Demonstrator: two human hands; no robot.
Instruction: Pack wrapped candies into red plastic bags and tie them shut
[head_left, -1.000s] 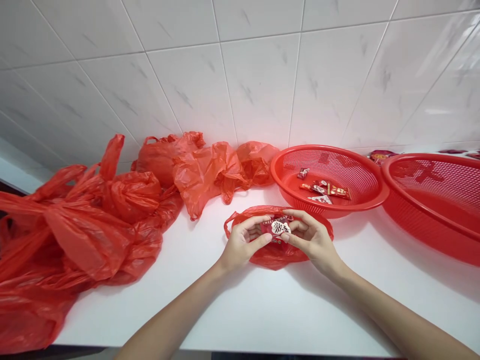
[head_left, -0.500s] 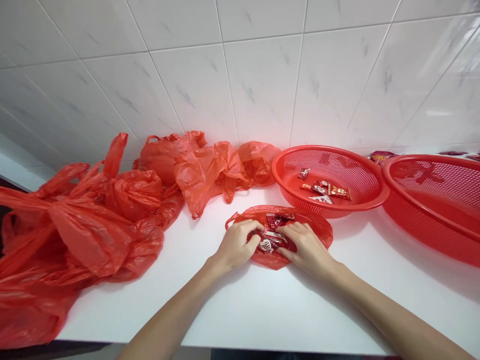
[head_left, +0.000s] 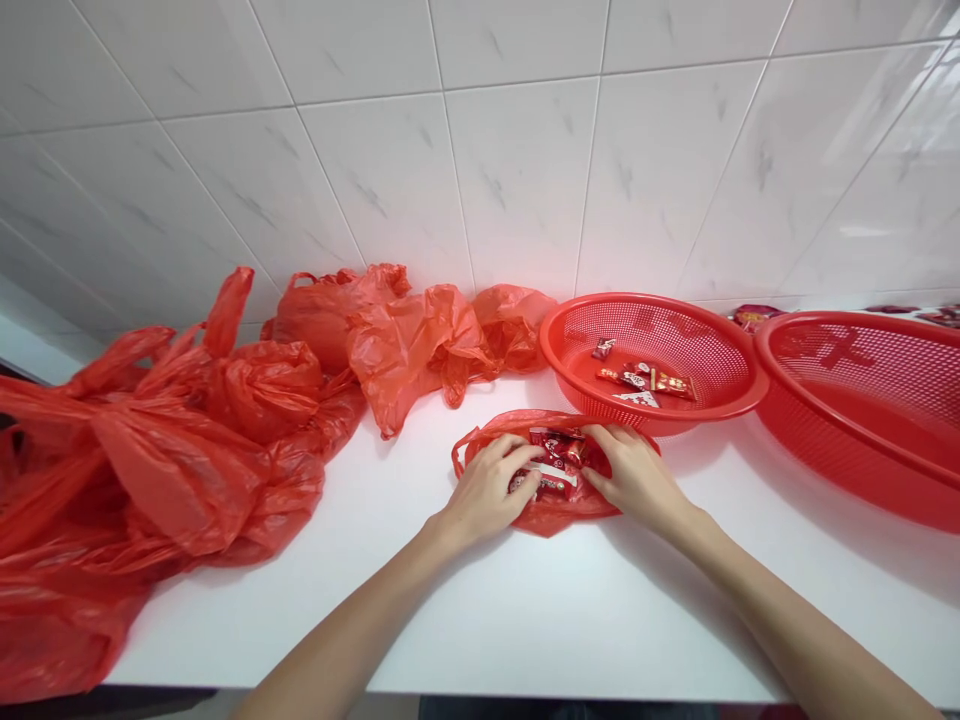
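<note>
A red plastic bag point(head_left: 551, 522) lies spread open on the white table, with several small red wrapped snack packets point(head_left: 559, 445) inside its mouth. My left hand point(head_left: 487, 492) reaches in from the left, thumb and fingers curled around the left end of a red snack packet point(head_left: 553, 486) near the front. Part of that packet is hidden under the fingers. On the right side of the bag, my right hand point(head_left: 637, 475) has its thumb and fingers apart beside the packets, holding none of them.
Behind the bag stands a red perforated basket point(head_left: 720, 410) with several small packets in it. A second red basket point(head_left: 840, 455) is at the right. Bunched red plastic bags point(head_left: 262, 400) cover the left side and back, against the tiled wall point(head_left: 517, 180).
My right hand has let go of the front packet and moved slightly up and right, its fingers spreading. The front packet has shifted, with its round white label now mostly hidden.
</note>
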